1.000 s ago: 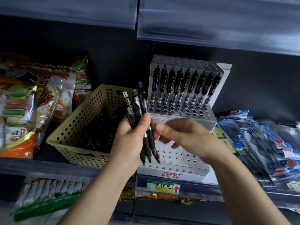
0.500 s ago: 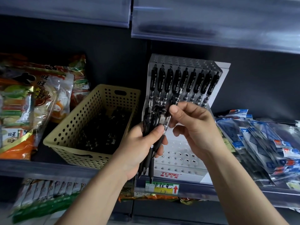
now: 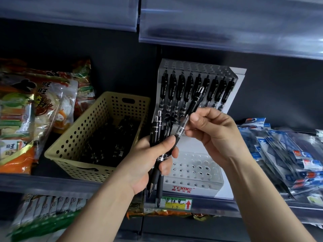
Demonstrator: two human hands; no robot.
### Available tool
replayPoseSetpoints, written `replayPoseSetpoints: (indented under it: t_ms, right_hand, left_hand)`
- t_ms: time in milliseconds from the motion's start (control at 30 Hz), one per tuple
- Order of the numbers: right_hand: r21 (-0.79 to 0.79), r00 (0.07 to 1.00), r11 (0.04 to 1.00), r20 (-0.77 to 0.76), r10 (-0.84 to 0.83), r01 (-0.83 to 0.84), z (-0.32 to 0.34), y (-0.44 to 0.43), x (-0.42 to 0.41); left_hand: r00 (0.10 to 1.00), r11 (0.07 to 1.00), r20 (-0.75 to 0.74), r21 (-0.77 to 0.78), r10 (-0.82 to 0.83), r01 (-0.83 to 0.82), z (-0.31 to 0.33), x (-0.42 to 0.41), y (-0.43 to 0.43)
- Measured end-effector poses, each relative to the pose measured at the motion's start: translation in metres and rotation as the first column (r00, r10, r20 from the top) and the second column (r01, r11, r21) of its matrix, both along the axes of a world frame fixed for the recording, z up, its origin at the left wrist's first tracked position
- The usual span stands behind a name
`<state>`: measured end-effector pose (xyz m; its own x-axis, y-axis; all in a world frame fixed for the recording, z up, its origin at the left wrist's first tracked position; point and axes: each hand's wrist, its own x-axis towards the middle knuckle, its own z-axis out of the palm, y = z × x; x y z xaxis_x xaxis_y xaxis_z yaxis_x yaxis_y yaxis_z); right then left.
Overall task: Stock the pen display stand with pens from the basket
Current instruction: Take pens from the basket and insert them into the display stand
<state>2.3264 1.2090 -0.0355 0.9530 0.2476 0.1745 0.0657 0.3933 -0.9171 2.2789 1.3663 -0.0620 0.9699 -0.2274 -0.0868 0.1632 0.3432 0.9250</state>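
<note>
A dark-backed shop shelf [image 3: 43,182] carries everything here, under clear plastic price rails. At its middle stands the pen display stand [image 3: 192,173], a pale stepped block drilled with holes and marked TOME on its front. A row of black pens [image 3: 181,88] stands upright in its rear top tier, while the lower front holes in view show no pens. Just beside it on the left sits the cream perforated basket [image 3: 73,137], with a dark heap of loose pens [image 3: 108,142] in its bottom. In front of the stand, the left hand [image 3: 148,159] has its grip wrapped round a bundle of pens [image 3: 155,131], tips pointing down past the shelf edge. The right hand [image 3: 215,135] has a narrow grip, thumb and fingers pinching a single pen [image 3: 193,104] that tilts up and to the right; its lower end lies by the left thumb. Snack bags [image 3: 26,110] lie left of the basket and blue packets [image 3: 283,154] right of the stand. A yellow price tag [image 3: 176,203] sits on the shelf edge.
</note>
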Motion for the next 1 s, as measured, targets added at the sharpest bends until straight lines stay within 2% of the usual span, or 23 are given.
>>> replayPoseSetpoints:
  t_ms: [133, 267, 333, 500, 600, 833, 1000]
  right_hand:
    - [0.027, 0.994, 0.995, 0.06, -0.093, 0.091, 0.003, -0.004, 0.004]
    - [0.109, 0.952, 0.958, 0.128, -0.278, 0.265, 0.012, -0.009, 0.008]
    - [0.133, 0.9, 0.918, 0.187, -0.394, 0.374, 0.013, -0.008, 0.009]
    - [0.047, 0.705, 0.763, 0.347, -0.618, 0.645, 0.009, 0.001, 0.01]
    - [-0.001, 0.624, 0.693, 0.435, -0.649, 0.721, 0.005, 0.005, 0.012]
    - [-0.013, 0.494, 0.573, 0.523, -0.694, 0.819, 0.008, 0.005, 0.021]
    - [-0.071, 0.478, 0.543, 0.579, -0.66, 0.837, 0.006, 0.006, 0.028]
  left_hand:
    - [0.996, 0.996, -0.032, 0.039, 0.082, -0.081, 0.0, 0.002, -0.001]
    - [0.983, 0.988, -0.099, 0.03, 0.155, -0.152, -0.003, 0.004, 0.0]
    - [0.977, 0.985, -0.123, 0.008, 0.174, -0.175, -0.003, 0.004, 0.0]
    - [0.973, 0.98, -0.125, -0.002, 0.196, -0.198, -0.002, 0.004, 0.001]
    - [0.971, 0.979, -0.131, -0.006, 0.199, -0.202, -0.002, 0.004, 0.002]
    - [0.971, 0.977, -0.121, -0.015, 0.208, -0.211, -0.002, 0.004, 0.004]
    - [0.972, 0.978, -0.119, -0.005, 0.204, -0.206, -0.001, 0.005, 0.004]
